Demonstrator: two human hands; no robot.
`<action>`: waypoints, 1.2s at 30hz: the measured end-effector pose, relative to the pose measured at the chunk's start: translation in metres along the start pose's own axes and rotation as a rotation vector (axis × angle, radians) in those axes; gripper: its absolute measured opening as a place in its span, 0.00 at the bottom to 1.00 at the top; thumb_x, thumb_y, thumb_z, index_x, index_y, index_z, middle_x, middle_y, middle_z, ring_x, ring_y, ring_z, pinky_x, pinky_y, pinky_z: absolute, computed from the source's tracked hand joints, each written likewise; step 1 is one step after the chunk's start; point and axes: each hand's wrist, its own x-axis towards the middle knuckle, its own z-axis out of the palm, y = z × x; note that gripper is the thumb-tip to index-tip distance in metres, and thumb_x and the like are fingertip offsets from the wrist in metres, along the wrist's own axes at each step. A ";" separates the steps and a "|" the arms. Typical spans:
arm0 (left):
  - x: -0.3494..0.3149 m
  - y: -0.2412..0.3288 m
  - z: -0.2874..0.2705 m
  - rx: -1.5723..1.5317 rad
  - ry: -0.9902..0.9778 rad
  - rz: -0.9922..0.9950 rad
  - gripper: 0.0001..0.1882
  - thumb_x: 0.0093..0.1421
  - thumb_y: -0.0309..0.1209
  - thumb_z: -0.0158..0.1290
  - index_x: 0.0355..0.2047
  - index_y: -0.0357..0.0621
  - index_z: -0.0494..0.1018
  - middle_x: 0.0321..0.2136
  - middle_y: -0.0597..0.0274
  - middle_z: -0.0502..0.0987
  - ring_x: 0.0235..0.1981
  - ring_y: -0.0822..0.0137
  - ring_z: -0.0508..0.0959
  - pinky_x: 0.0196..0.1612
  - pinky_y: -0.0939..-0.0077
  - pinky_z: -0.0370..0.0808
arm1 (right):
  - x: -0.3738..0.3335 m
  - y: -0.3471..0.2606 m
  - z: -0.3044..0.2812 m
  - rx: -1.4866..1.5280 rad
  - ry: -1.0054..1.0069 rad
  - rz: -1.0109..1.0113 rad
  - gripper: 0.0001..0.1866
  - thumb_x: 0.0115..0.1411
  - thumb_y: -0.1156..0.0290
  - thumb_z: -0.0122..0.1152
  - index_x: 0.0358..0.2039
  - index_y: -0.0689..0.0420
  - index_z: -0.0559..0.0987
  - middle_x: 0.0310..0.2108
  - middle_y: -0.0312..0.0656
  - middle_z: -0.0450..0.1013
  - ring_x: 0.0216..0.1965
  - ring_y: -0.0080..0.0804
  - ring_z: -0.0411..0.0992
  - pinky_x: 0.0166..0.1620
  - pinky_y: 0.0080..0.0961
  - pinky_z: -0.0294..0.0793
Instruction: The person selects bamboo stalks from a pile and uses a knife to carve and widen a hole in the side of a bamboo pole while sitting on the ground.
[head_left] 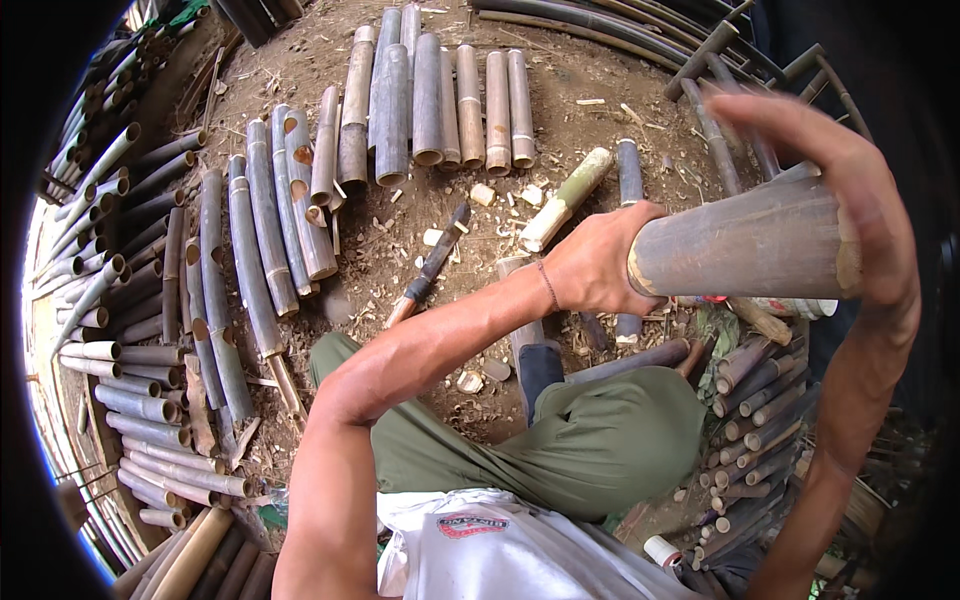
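A thick grey-brown bamboo tube (745, 240) is held up at the right, lying roughly level. My left hand (605, 262) is closed around its left end. At the other end, my right hand (868, 205) has its palm by the cut rim, fingers stretched out above the tube and smeared by motion. Below and left of the tube, a knife-like tool (436, 262) with a dark blade and wooden handle rests on the ground. A pale green bamboo piece (568, 200) with a whittled end lies just beyond my left hand.
Bamboo tubes (427, 100) lie in a row at the far side, and notched ones (262, 215) at the left. Stacks of cut bamboo (140, 405) fill the left edge; another stack (760, 400) is near my right knee. Wood chips (482, 194) litter the dirt ground.
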 end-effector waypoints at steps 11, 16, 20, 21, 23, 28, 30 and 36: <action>-0.041 -0.007 0.011 0.151 0.385 -0.015 0.39 0.36 0.38 0.71 0.49 0.42 0.68 0.39 0.53 0.77 0.40 0.50 0.79 0.44 0.59 0.75 | -0.074 0.408 0.246 0.404 0.219 1.388 0.48 0.51 0.42 0.68 0.60 0.67 0.63 0.50 0.58 0.67 0.44 0.47 0.73 0.42 0.40 0.79; -0.020 -0.008 0.027 0.004 0.395 0.068 0.32 0.42 0.38 0.66 0.48 0.40 0.70 0.39 0.54 0.77 0.40 0.52 0.78 0.43 0.60 0.75 | -0.135 0.504 0.353 -0.294 0.264 1.460 0.53 0.45 0.51 0.76 0.58 0.76 0.57 0.53 0.62 0.67 0.52 0.49 0.71 0.53 0.41 0.73; -0.020 -0.012 0.030 -0.018 0.384 0.071 0.34 0.38 0.37 0.66 0.48 0.42 0.69 0.38 0.56 0.76 0.39 0.52 0.78 0.42 0.60 0.74 | -0.153 0.510 0.316 0.012 0.593 1.424 0.39 0.44 0.59 0.72 0.50 0.72 0.68 0.43 0.54 0.74 0.43 0.41 0.75 0.46 0.33 0.76; -0.027 -0.012 0.026 -0.003 0.404 0.052 0.35 0.37 0.37 0.66 0.48 0.43 0.69 0.38 0.56 0.76 0.39 0.52 0.78 0.42 0.60 0.73 | -0.146 0.481 0.297 0.425 0.607 1.285 0.32 0.48 0.55 0.67 0.46 0.68 0.72 0.35 0.47 0.76 0.35 0.36 0.76 0.40 0.31 0.77; -0.025 -0.010 0.027 -0.010 0.416 0.067 0.37 0.34 0.37 0.69 0.48 0.44 0.69 0.38 0.55 0.76 0.40 0.51 0.77 0.43 0.59 0.73 | -0.156 0.419 0.199 1.124 0.503 1.126 0.28 0.57 0.49 0.55 0.43 0.63 0.75 0.29 0.41 0.75 0.28 0.33 0.75 0.34 0.29 0.76; -0.019 -0.002 0.022 0.057 0.449 0.077 0.38 0.35 0.36 0.69 0.49 0.44 0.67 0.41 0.53 0.75 0.42 0.48 0.77 0.46 0.58 0.73 | -0.216 0.191 0.104 0.663 0.946 0.720 0.33 0.62 0.43 0.54 0.58 0.56 0.67 0.49 0.44 0.72 0.47 0.39 0.73 0.53 0.38 0.72; -0.008 0.021 0.023 0.071 0.525 0.100 0.39 0.36 0.34 0.68 0.51 0.44 0.66 0.41 0.53 0.75 0.42 0.48 0.77 0.46 0.57 0.73 | -0.269 0.134 0.017 0.561 0.852 0.550 0.37 0.63 0.41 0.50 0.62 0.56 0.63 0.53 0.48 0.70 0.52 0.43 0.70 0.56 0.42 0.70; -0.008 0.016 0.024 0.035 0.348 0.028 0.39 0.34 0.32 0.68 0.50 0.45 0.67 0.40 0.53 0.76 0.43 0.50 0.77 0.46 0.59 0.75 | -0.185 -0.081 -0.066 0.048 0.484 0.489 0.35 0.66 0.55 0.40 0.66 0.68 0.54 0.65 0.57 0.56 0.63 0.39 0.62 0.64 0.32 0.62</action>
